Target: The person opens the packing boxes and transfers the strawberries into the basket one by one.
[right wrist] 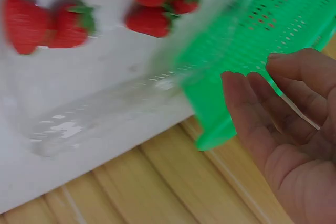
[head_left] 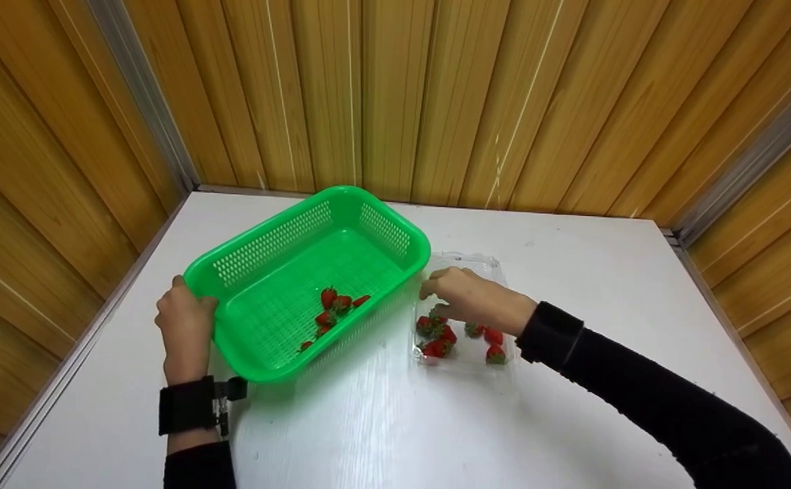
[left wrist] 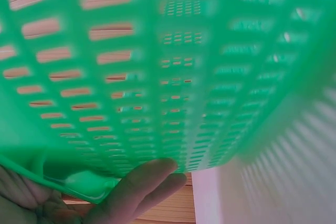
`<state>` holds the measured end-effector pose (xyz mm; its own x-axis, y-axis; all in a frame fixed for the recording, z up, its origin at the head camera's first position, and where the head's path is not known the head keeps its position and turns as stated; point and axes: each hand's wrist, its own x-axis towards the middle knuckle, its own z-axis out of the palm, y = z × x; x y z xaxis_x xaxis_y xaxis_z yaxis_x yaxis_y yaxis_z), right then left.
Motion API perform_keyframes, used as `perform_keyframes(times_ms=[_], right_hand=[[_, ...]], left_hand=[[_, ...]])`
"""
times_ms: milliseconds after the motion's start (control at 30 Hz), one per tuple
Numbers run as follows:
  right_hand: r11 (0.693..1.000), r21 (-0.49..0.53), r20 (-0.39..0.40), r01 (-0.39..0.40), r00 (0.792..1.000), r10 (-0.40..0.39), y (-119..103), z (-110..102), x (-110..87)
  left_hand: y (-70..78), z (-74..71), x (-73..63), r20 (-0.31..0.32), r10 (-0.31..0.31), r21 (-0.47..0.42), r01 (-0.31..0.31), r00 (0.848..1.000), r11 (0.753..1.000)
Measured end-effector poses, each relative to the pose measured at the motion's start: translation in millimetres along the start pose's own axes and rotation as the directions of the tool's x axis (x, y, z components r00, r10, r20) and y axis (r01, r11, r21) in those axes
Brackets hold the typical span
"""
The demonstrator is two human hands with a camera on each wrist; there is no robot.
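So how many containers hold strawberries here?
2: a green plastic basket on the left and a clear plastic punnet to its right, partly beneath the right hand.

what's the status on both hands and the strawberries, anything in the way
Left hand grips green basket at one end. Right hand empty, over clear tray. Strawberries in both containers. Nothing plainly in the way.
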<state>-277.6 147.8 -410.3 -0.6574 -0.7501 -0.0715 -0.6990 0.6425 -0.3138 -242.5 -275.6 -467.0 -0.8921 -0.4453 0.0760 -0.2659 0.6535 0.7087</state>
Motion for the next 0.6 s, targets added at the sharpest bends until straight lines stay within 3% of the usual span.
perform_keyframes(times_ms=[200, 400, 600], right_hand=[[0.993, 0.068, 0.053, -0.101, 0.994, 0.098, 21, 23, -26.2], [0.991, 0.089, 0.035, -0.102, 0.994, 0.099, 29, 44, -35.0], [0.998, 0.053, -0.024, -0.047, 0.999, 0.048, 30, 57, -35.0]], left_hand=[[-2.3, -2.3, -1.4, -0.009, 0.019, 0.005, -0.019, 1.0, 1.0], [-1.2, -1.2, -1.5, -0.018, 0.024, 0.004, -0.024, 1.0, 1.0], [0.8, 0.4, -0.8, 0.002, 0.002, -0.003, -0.002, 1.0, 1.0]])
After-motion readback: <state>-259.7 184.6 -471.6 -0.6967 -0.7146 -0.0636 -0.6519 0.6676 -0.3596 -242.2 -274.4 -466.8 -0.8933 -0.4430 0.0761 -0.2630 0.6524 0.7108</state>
